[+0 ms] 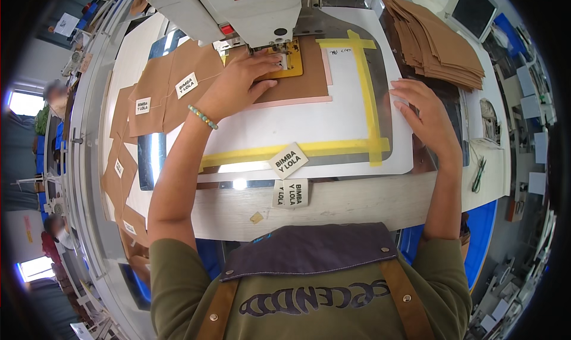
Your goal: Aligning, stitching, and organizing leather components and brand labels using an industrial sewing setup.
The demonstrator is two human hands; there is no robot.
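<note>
- The left hand [238, 81] lay flat on the brown piece [300, 81] under the sewing machine [238, 7], fingers [270, 60] stretched out and pressing, gripping nothing.
- That brown piece sat on the white table [267, 129] inside the yellow tape frame [369, 96], right below the needle, with a small yellow plate [291, 63] on top of it.
- It looked thin, light and bendy, like leather or stiff paper, likely to slide unless pinned flat; holding it by flat pressure near the needle seemed the safest way.
- The right hand [425, 120] rested open on the table edge beside the tape, fingers spread, empty.
- A stack of brown pieces [440, 39] lay to the right; sewn pieces with white labels [160, 93] lay to the left.
- Two loose white labels [289, 176] sat near the front edge.
</note>
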